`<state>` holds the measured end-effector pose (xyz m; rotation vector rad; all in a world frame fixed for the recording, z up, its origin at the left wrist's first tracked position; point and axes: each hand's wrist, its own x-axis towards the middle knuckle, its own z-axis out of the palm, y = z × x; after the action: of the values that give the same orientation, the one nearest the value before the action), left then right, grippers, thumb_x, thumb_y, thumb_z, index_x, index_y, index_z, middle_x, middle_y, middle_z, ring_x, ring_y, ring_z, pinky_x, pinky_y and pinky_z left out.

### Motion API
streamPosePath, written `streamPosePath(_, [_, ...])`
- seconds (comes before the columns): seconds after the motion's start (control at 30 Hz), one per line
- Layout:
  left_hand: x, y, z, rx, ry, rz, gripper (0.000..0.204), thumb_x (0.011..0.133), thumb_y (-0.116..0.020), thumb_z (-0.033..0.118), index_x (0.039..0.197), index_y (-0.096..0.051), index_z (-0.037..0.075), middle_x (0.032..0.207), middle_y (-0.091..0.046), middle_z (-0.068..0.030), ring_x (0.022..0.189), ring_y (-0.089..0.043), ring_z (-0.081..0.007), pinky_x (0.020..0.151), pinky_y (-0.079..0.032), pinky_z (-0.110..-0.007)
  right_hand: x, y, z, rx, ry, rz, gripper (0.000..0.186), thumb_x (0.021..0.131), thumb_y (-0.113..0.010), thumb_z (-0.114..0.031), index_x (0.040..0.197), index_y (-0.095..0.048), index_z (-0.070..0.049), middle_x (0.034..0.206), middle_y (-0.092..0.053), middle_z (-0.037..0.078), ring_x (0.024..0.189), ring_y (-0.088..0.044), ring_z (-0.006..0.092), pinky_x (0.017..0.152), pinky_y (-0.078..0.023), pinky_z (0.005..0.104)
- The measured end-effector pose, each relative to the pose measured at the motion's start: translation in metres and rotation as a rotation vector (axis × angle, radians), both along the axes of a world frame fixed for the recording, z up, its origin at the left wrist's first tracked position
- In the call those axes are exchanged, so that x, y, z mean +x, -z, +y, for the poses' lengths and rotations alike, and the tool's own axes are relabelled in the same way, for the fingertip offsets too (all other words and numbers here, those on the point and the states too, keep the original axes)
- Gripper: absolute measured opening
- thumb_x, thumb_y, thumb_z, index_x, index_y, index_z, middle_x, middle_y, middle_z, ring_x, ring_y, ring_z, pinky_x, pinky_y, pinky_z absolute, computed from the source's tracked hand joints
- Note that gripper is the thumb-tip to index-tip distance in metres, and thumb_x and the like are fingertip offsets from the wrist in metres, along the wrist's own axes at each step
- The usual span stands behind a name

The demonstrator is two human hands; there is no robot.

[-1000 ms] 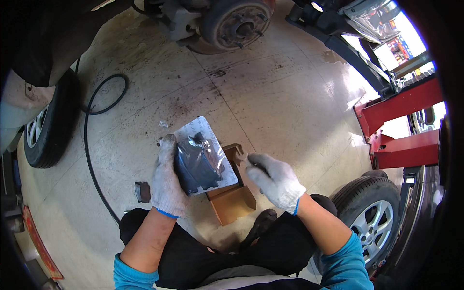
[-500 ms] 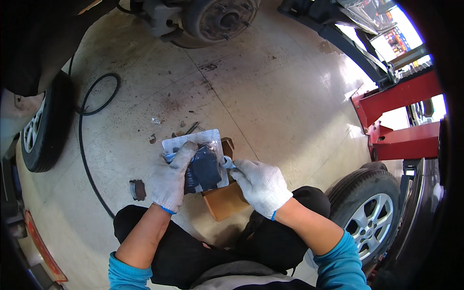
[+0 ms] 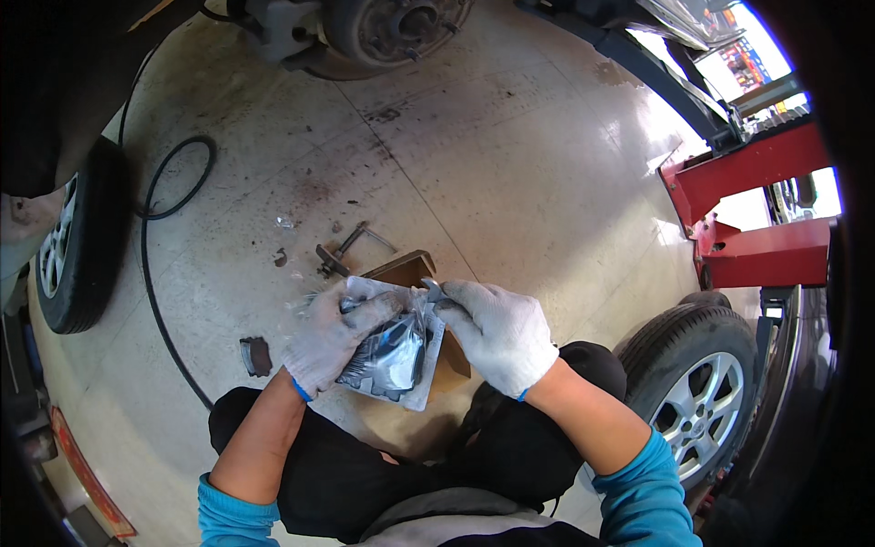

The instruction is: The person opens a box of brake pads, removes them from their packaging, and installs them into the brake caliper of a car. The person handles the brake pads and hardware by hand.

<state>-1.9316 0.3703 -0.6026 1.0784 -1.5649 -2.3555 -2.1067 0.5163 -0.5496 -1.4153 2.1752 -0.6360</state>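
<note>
My left hand (image 3: 321, 342), in a white knitted glove, grips a clear-wrapped package of brake pads (image 3: 397, 354) on a pale backing card. Its thumb lies across the front of the wrap. Closed at the package's upper right corner, my right hand (image 3: 501, 330), gloved too, holds a wrench (image 3: 432, 290). Only the silver head of the wrench shows between the fingers, against the plastic. Behind the package an open cardboard box (image 3: 451, 357) stands on the floor, partly hidden. A loose brake pad (image 3: 256, 356) lies left of my left hand.
Beyond the box lies a metal clamp tool (image 3: 334, 261). A black hose (image 3: 155, 292) curls along the left, near a wheel (image 3: 84, 242). Another wheel (image 3: 700, 401) lies at right, below a red lift arm (image 3: 766, 260). A bare wheel hub (image 3: 401, 27) hangs at the top.
The package has tilted and shifted slightly down and right, its wrap now catching the light. The wrench head has moved up to the package's corner. More of the clamp tool shows.
</note>
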Motion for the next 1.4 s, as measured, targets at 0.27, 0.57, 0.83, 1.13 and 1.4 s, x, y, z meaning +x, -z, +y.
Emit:
streamPosePath(0.27, [-0.003, 0.024, 0.014, -0.074, 0.097, 0.002, 0.043, 0.104, -0.060, 0.038, 0.122, -0.065, -0.001, 0.113, -0.068, -0.0056, 0.105, -0.061, -0.0127, 0.096, -0.047, -0.028, 0.010, -0.012, 0.000, -0.129, -0.039, -0.156, 0.027, 0.096, -0.063, -0.027, 0.116, -0.067, -0.010, 0.086, -0.069, 0.014, 0.080, -0.070, 0.0344, 0.070, -0.056, 0.0422])
streamPosePath(0.57, [-0.032, 0.063, -0.001, -0.502, -0.316, -0.355, 0.057, 0.091, -0.070, 0.052, 0.110, -0.067, -0.002, 0.102, -0.073, -0.0193, 0.096, -0.070, -0.0293, 0.087, -0.053, -0.040, 0.036, -0.014, 0.006, -0.083, -0.539, 0.032, 0.027, 0.089, -0.070, -0.024, 0.113, -0.070, -0.013, 0.078, -0.070, 0.002, 0.066, -0.070, 0.0212, 0.061, -0.056, 0.0302])
streamPosePath(0.83, [-0.032, 0.010, -0.002, -0.501, -0.497, -0.047, 0.044, 0.091, -0.078, 0.037, 0.105, -0.063, -0.002, 0.092, -0.070, -0.0113, 0.085, -0.066, -0.0173, 0.079, -0.052, -0.031, -0.027, 0.009, -0.024, 0.021, 0.208, -0.388, 0.040, 0.084, -0.081, -0.033, 0.104, -0.068, -0.001, 0.076, -0.066, 0.010, 0.065, -0.061, 0.0187, 0.066, -0.051, 0.0315])
streamPosePath(1.13, [-0.030, 0.011, 0.013, -0.678, -0.342, -0.080, 0.045, 0.088, -0.081, 0.037, 0.103, -0.058, 0.002, 0.091, -0.068, -0.0100, 0.083, -0.064, -0.0160, 0.077, -0.053, -0.033, -0.008, 0.018, -0.030, -0.125, -0.062, -0.044, 0.025, 0.094, -0.064, -0.027, 0.093, -0.064, -0.002, 0.090, -0.067, 0.016, 0.080, -0.070, 0.0299, 0.069, -0.055, 0.0408])
streamPosePath(1.4, [-0.039, 0.043, -0.013, -0.440, -0.543, -0.229, 0.067, 0.093, -0.067, 0.057, 0.123, -0.062, -0.003, 0.108, -0.070, -0.0154, 0.098, -0.065, -0.0220, 0.090, -0.051, -0.037, 0.059, 0.039, -0.005, -0.073, -0.639, -0.086, 0.020, 0.092, -0.061, -0.030, 0.095, -0.060, -0.011, 0.090, -0.059, 0.011, 0.079, -0.067, 0.0312, 0.065, -0.055, 0.0431])
